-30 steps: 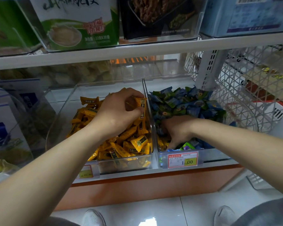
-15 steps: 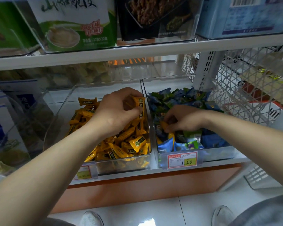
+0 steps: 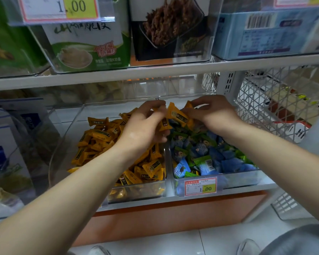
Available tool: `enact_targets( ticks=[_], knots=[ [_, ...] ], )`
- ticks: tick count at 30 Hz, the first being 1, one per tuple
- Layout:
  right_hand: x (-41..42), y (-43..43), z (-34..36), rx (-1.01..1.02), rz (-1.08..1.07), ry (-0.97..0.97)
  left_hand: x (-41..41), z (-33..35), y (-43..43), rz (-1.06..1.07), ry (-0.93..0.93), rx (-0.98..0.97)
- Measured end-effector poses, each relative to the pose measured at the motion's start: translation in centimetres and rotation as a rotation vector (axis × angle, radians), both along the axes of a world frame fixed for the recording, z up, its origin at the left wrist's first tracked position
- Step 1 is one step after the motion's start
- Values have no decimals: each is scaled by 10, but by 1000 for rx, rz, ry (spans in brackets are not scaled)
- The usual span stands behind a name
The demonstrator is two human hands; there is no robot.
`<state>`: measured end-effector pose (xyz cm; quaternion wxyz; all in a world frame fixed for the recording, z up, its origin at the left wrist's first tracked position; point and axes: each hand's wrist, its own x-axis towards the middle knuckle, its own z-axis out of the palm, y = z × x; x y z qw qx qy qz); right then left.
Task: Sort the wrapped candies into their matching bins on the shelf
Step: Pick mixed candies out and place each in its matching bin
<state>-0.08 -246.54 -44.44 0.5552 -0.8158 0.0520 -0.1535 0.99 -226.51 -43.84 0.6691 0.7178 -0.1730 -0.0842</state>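
Note:
Two clear bins stand side by side on the lower shelf. The left bin [image 3: 75, 122] is full of yellow wrapped candies [image 3: 98, 137]. Blue and green wrapped candies [image 3: 206, 153] fill the right bin [image 3: 243, 178]. My left hand [image 3: 145, 126] and my right hand [image 3: 212, 113] meet above the wall between the bins. Both pinch yellow candies [image 3: 177, 115] held up between them, over the back of the right bin. More yellow wrappers stick out under my left fingers.
A white shelf board [image 3: 155, 72] with boxed goods runs just above my hands. A white wire basket [image 3: 276, 107] stands to the right. Price tags [image 3: 200, 186] clip to the bin fronts. Boxes sit at the far left, tiled floor below.
My right hand rose out of the blue and green candies with yellow candies and moved left to meet my left hand, which also lifted. The view tilted upward.

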Motion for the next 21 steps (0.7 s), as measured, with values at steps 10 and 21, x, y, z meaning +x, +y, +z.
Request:
enact_targets(
  ticks=[10, 21],
  knots=[
    [-6, 40, -5, 219, 89, 91, 4, -7, -6, 191, -309, 133],
    [-2, 49, -8, 346, 103, 76, 10, -5, 5, 237, -18, -95]
  ],
)
